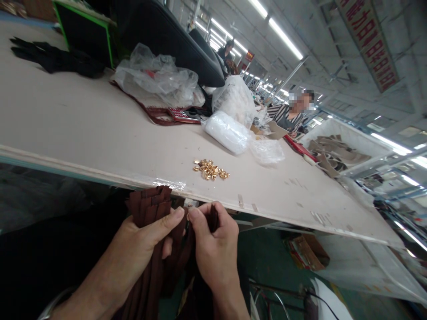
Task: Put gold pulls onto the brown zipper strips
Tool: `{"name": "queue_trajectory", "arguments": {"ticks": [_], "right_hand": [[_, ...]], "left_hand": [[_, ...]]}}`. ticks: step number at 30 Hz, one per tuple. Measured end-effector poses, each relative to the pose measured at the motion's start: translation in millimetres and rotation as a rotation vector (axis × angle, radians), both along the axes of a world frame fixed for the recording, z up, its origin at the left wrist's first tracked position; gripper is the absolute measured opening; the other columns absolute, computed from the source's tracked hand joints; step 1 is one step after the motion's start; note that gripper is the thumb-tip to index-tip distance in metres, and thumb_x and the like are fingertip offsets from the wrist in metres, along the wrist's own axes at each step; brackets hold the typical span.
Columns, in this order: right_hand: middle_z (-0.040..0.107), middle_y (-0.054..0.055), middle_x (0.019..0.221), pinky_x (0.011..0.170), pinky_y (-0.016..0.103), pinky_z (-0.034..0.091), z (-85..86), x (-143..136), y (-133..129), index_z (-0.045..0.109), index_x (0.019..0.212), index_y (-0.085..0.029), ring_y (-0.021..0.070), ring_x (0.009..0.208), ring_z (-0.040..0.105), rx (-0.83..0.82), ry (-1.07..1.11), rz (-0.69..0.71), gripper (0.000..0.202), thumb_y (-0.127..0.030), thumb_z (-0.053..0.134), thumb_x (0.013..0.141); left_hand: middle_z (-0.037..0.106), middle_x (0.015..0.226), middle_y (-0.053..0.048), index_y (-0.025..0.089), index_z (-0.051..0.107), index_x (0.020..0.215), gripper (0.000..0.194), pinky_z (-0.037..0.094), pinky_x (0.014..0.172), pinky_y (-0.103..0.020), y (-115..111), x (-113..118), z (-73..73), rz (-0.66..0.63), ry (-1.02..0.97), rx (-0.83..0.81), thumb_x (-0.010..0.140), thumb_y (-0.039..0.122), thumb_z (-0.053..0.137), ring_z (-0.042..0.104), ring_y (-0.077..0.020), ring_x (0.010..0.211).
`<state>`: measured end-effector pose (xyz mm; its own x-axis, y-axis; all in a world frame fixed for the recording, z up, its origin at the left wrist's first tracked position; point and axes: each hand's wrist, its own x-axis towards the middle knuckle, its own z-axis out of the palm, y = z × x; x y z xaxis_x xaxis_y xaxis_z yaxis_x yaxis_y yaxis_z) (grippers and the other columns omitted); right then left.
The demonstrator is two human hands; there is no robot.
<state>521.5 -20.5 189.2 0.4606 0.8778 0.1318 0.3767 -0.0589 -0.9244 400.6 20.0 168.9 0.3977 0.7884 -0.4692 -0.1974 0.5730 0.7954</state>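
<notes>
My left hand is closed around a bundle of brown zipper tapes, their cut ends standing up above the thumb and their lengths hanging down below. Close beside it, my right hand pinches the end of one brown tape, which loops up behind the fingers. A small gold glint shows between the two thumbs; it may be a zipper slider, but most of it is hidden. On the table, just beyond my hands, lies a loose pile of small gold zipper sliders.
Clear plastic bags and a white wrapped packet lie further back, near a red-cased phone. Black strips rest at far left. A person in stripes sits across the table. A cardboard box stands below.
</notes>
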Motion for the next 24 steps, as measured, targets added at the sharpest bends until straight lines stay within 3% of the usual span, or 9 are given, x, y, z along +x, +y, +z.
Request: {"name": "queue_trajectory", "arguments": {"ticks": [4,7,10,15,18,22,24], "right_hand": [[0.051,-0.004,0.060,0.054,0.025,0.033,7.2,-0.8,15.2,0.052,0.069,-0.020,0.0115,0.053,0.045,0.067,-0.405,-0.109,0.024,-0.028,0.058,0.091],[0.050,-0.004,0.062,0.057,0.027,0.031,17.3,4.8,33.1,0.050,0.071,-0.021,0.0134,0.056,0.045,0.119,-0.556,-0.201,0.020,-0.025,0.058,0.090],[0.051,-0.005,0.062,0.058,0.027,0.033,25.4,9.7,44.3,0.050,0.074,-0.022,0.0140,0.057,0.046,0.129,-0.488,-0.193,0.019,-0.027,0.058,0.090],[0.059,-0.004,0.067,0.058,0.025,0.038,26.4,5.8,33.5,0.063,0.089,-0.021,0.0132,0.059,0.049,0.068,-0.215,0.075,0.011,-0.031,0.059,0.091],[0.060,-0.003,0.066,0.059,0.025,0.038,25.9,4.7,19.3,0.063,0.078,-0.020,0.0128,0.061,0.050,0.003,-0.133,0.200,0.023,-0.034,0.054,0.094],[0.047,-0.006,0.054,0.051,0.024,0.034,31.4,18.2,11.2,0.051,0.064,-0.020,0.0108,0.052,0.042,-0.032,-0.032,0.108,0.036,-0.044,0.058,0.090],[0.040,-0.007,0.052,0.049,0.023,0.031,35.2,28.7,15.8,0.047,0.059,-0.021,0.0101,0.051,0.038,-0.050,-0.125,0.015,0.038,-0.044,0.067,0.081]], "left_hand": [[0.052,0.040,0.004,0.019,0.052,0.045,0.048,0.036,0.041,-0.022,1.9,1.8,4.1,0.018,0.006,-0.027,0.066,0.054,0.078,0.046,-0.0108,0.038],[0.052,0.040,0.005,0.019,0.057,0.051,0.042,0.036,0.039,-0.022,4.0,6.3,7.3,0.018,0.001,-0.038,0.063,0.052,0.080,0.047,-0.0114,0.037],[0.052,0.039,0.004,0.019,0.061,0.055,0.037,0.033,0.036,-0.022,6.9,10.7,8.2,0.022,0.013,-0.052,0.059,0.050,0.082,0.047,-0.0121,0.035],[0.050,0.036,0.004,0.018,0.059,0.050,0.036,0.030,0.038,-0.020,4.6,11.7,7.6,-0.013,0.043,-0.045,0.060,0.045,0.080,0.044,-0.0100,0.035],[0.049,0.036,0.004,0.017,0.066,0.057,0.028,0.029,0.039,-0.020,-5.6,10.2,5.9,-0.038,0.032,0.050,0.061,0.042,0.078,0.041,-0.0096,0.035],[0.050,0.041,0.005,0.017,0.064,0.059,0.033,0.027,0.040,-0.019,-14.9,8.5,-2.7,0.006,-0.008,0.074,0.061,0.046,0.078,0.040,-0.0083,0.037],[0.048,0.040,0.006,0.017,0.062,0.059,0.036,0.027,0.041,-0.019,-13.3,6.8,-7.7,0.017,-0.029,0.035,0.058,0.047,0.081,0.041,-0.0080,0.036]]}}
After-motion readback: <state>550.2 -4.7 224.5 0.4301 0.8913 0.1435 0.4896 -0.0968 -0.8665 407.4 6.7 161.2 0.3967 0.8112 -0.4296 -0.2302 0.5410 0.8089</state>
